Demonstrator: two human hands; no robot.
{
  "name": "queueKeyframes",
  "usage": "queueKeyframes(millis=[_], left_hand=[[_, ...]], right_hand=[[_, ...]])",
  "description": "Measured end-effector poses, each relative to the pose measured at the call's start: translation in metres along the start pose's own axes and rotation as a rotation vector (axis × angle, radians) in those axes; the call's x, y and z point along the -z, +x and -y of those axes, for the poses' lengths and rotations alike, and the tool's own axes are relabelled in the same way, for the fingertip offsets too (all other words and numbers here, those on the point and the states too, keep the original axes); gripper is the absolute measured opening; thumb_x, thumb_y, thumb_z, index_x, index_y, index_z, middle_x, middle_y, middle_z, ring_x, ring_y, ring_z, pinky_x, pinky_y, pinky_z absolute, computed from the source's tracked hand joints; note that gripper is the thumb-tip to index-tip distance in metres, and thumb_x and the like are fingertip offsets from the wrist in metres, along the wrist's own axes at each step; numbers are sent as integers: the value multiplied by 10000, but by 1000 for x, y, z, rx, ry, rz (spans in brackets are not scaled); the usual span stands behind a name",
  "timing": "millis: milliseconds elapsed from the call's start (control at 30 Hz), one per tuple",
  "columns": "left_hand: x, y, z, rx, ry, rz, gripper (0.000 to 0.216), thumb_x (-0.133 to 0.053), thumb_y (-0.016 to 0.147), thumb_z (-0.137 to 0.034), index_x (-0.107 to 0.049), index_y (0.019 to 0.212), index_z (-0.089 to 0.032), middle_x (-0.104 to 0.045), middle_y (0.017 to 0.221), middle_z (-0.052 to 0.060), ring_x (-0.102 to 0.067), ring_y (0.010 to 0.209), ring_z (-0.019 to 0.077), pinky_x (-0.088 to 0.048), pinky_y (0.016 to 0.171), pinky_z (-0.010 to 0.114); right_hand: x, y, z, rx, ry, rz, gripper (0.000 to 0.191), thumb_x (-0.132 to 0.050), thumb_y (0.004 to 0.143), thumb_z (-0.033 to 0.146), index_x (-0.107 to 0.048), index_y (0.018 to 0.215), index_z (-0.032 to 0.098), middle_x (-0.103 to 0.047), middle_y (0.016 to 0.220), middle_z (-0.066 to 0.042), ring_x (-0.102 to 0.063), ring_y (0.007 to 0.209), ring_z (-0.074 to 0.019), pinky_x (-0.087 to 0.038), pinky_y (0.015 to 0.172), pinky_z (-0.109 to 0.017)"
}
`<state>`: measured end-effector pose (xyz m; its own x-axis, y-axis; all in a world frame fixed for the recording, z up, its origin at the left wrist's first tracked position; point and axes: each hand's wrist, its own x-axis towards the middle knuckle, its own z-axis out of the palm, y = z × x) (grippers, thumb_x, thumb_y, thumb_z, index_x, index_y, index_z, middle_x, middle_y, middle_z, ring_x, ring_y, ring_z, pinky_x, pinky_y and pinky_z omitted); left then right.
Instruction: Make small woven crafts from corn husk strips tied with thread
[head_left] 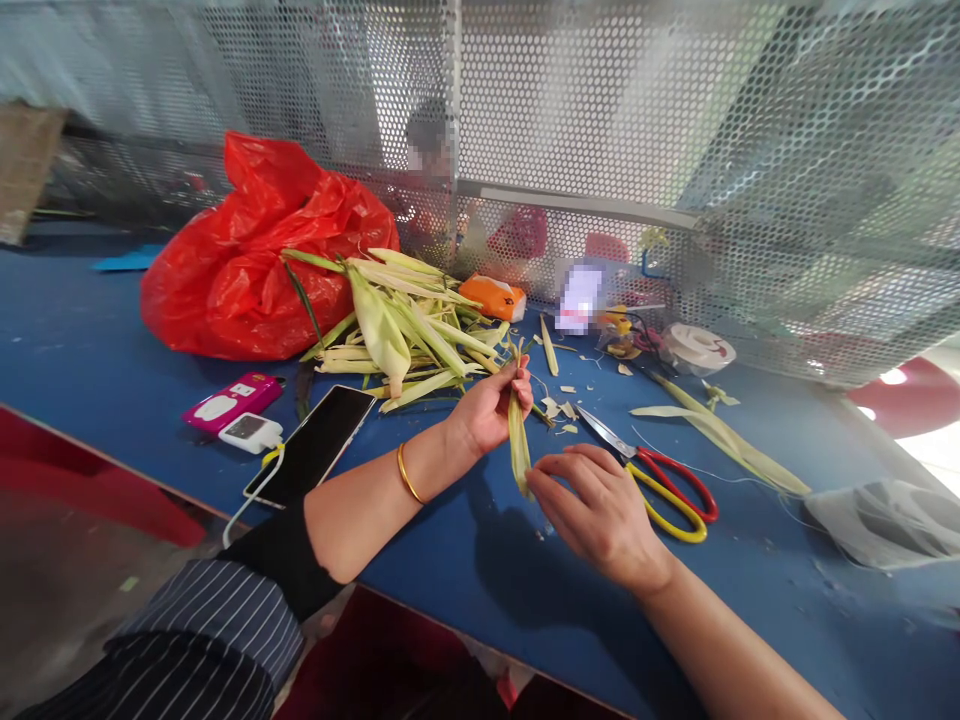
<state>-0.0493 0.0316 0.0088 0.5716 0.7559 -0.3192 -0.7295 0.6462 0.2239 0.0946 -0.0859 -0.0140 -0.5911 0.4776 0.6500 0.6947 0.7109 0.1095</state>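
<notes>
"Pale green and papery, this husk (519, 450) is hanging above the blue table (435, 560). Who is holding it?"

"The left hand (499, 405) is clamping its upper part. The right hand (600, 510) is reaching its lower end; if the fingers are pinching, I cannot tell."

"How far is the work?"

"This one is being shaped, I judge; many long, ribbed leaves are waiting in the pile (420, 330), beside the shiny, crumpled bag (277, 250)."

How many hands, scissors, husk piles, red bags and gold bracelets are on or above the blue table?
Hands: 2, the left hand and the right hand
Scissors: 1 pair
Husk pile: 1
Red bag: 1
Gold bracelet: 1
Total: 6
</notes>
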Motion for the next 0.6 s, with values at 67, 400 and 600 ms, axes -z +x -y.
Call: queueKeyframes(millis=[67, 400, 600], left_hand=[[0, 0, 0, 3, -2, -3, 209, -452, 965, -132, -642, 886, -92, -511, 634, -14, -484, 472, 35, -457, 458, 129], [-1, -1, -2, -13, -11, 31, 225, -446, 970, -141, -633, 856, -90, -519, 626, -13, -494, 476, 35, -457, 467, 124], [-1, -2, 0, -38, 13, 32, 215, -454, 966, -128, -629, 846, -90, -541, 642, -8, -505, 480, 32, -466, 478, 127]], right_hand=[[0, 0, 0, 21, -3, 8, 175, -573, 874, 78, -641, 1011, 161, -701, 900, -66, -633, 787, -171, -485, 839, -367], [-2, 0, 2, -174, 175, -20, 264, -611, 850, 157, -552, 1107, 150, -698, 890, -85, -652, 810, -205, -504, 790, -379], [-6, 0, 3, -815, 888, 311, 174, -548, 887, 329, -634, 831, 189, -698, 723, -17, -636, 669, -161, -494, 632, -291]])
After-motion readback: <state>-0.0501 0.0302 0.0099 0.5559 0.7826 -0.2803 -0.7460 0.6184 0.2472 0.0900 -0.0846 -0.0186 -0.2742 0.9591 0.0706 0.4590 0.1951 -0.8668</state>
